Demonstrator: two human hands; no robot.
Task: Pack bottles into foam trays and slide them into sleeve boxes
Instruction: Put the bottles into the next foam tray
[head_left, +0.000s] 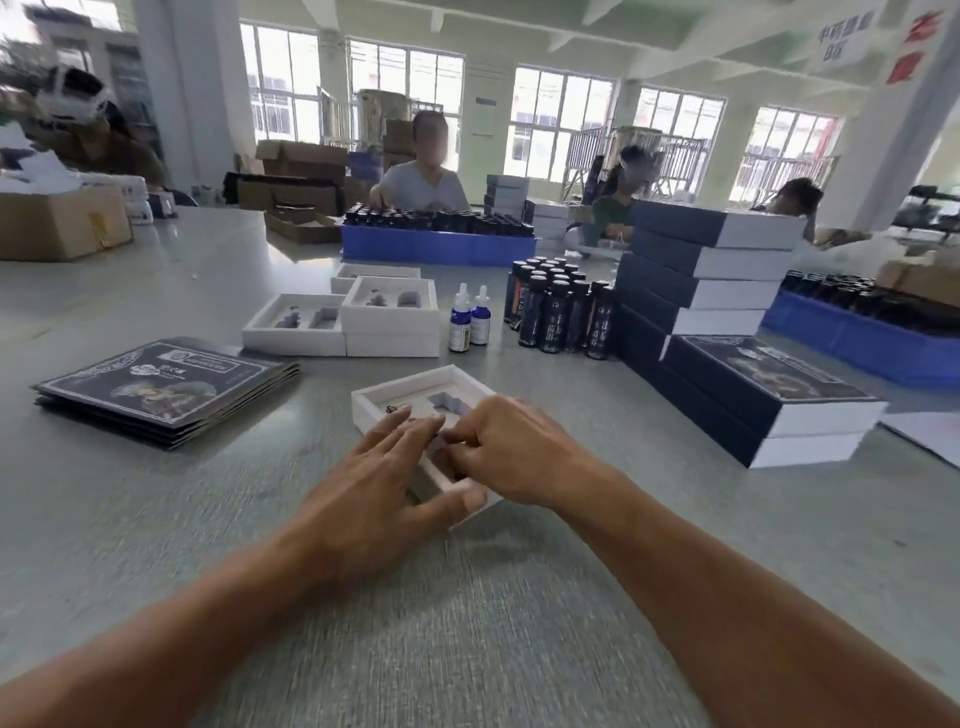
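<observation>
Both hands work over one foam tray (410, 400) near the person. The left hand (374, 488) lies flat with straight fingers on it; the right hand (511, 452) pinches something small, unclear what. Far behind, dark bottles (558, 312), empty trays (343, 325) and flat sleeves (171, 389) wait, so most packing remains.

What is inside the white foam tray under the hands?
The foam tray shows an empty cutout and a small dark item at its far end. The left hand and right hand cover the near half, so its contents cannot be seen.
</observation>
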